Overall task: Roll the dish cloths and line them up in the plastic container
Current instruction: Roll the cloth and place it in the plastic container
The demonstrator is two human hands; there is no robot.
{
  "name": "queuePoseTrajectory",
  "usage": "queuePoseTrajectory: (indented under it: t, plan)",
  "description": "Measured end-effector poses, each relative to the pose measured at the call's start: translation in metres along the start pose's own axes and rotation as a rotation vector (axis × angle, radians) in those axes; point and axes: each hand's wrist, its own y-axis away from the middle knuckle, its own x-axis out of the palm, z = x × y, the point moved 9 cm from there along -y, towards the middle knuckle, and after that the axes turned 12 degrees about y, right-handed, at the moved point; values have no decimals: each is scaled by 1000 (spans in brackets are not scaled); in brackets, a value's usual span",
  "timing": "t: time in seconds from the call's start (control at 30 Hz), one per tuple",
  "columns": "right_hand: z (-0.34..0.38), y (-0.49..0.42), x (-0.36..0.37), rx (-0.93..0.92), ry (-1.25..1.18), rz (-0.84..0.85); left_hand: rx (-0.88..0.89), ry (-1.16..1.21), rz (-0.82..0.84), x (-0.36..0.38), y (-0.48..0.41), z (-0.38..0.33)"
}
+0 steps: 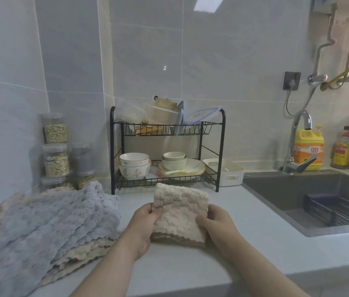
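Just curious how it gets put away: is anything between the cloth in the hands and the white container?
Nothing visible blocks the way. The left hand and right hand hold the cloth; bare counter leads to the container. Only the rack's right leg stands at its left side.

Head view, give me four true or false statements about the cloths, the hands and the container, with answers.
1. The left hand and the right hand both grip the beige cloth. True.
2. The cloth pile lies in the sink. False: it lies on the counter, left of the hands.
3. The white container stands right of the rack. True.
4. Rolled cloths fill the container. False: no cloth shows in it.
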Motion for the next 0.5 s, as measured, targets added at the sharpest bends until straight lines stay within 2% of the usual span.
queuePoseTrajectory:
  t: [0.1,0.2,0.33,0.5]
  plan:
    - [-5,-3,-10,41,-191,-38,-5,-16,44,4,1,2]
    - [-6,-2,-11,49,-345,4,17,-1,45,4,-1,1]
    - [-1,3,6,62,-234,121,11,60,-1,0,0,0]
    - [-7,-6,-6,44,-315,65,-29,72,44,5,3,1]
